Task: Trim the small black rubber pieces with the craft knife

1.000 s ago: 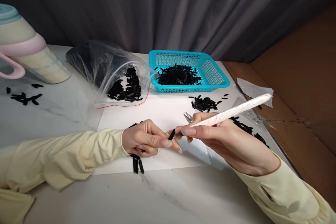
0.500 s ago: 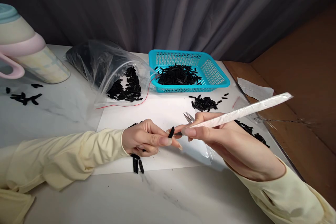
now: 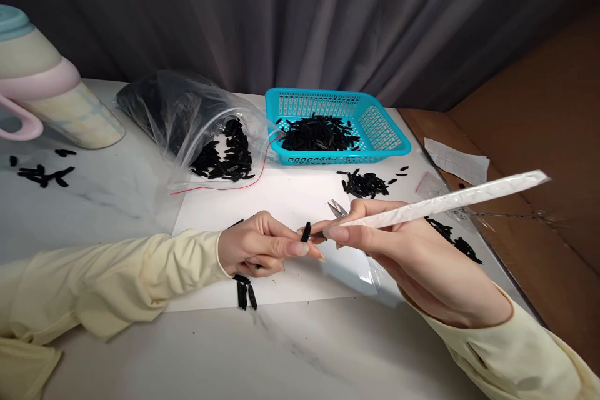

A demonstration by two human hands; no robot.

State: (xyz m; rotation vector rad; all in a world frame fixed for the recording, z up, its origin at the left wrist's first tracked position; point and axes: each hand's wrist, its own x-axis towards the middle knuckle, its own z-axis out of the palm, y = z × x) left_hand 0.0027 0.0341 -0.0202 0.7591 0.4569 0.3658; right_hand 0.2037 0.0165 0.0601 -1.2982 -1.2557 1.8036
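Between its thumb and fingers, my left hand [image 3: 265,247] pinches a small black elongated piece [image 3: 306,232], which stands tilted. My right hand [image 3: 389,240] grips a slim tool with a white-wrapped handle [image 3: 445,200]; its dark narrow tip [image 3: 319,235] reaches the black piece, though the exact contact is too small to make out. Pointed metal blades [image 3: 337,208], like those of small scissors, show behind my right fingers; whether that hand holds them cannot be told. Several loose black pieces [image 3: 246,295] lie below my left hand on a white sheet [image 3: 290,290].
A blue basket [image 3: 347,156] of black pieces stands at the back. Left of it lies a clear zip bag [image 3: 187,112] of similar pieces. A small pile [image 3: 365,184] sits before the basket. A tumbler [image 3: 56,94] stands at left, near scattered pieces [image 3: 47,176].
The white handle's far end has swung right and slightly down, with my right hand turning slightly. The black piece has shifted slightly up; my left hand has barely moved.
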